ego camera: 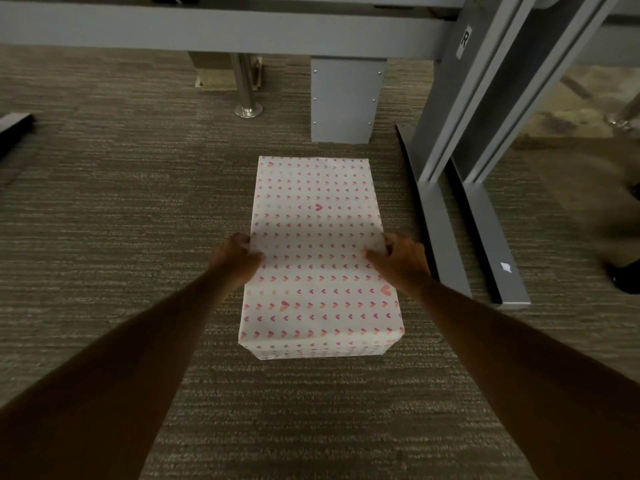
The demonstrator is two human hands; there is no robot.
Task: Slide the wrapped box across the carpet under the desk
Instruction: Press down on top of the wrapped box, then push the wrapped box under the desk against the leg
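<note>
The wrapped box (318, 251), papered in white with rows of small pink hearts, is lying flat on the striped carpet (104, 202) with its long axis running straight away from the person, its far short end pointing at a grey panel (344, 98) beneath the table's crossbeam (207, 29). The left hand (235, 259) and right hand (403, 259) are clasping its two long sides about midway, thumbs resting on top. The table's grey leg (460, 133) is standing just to the right.
</note>
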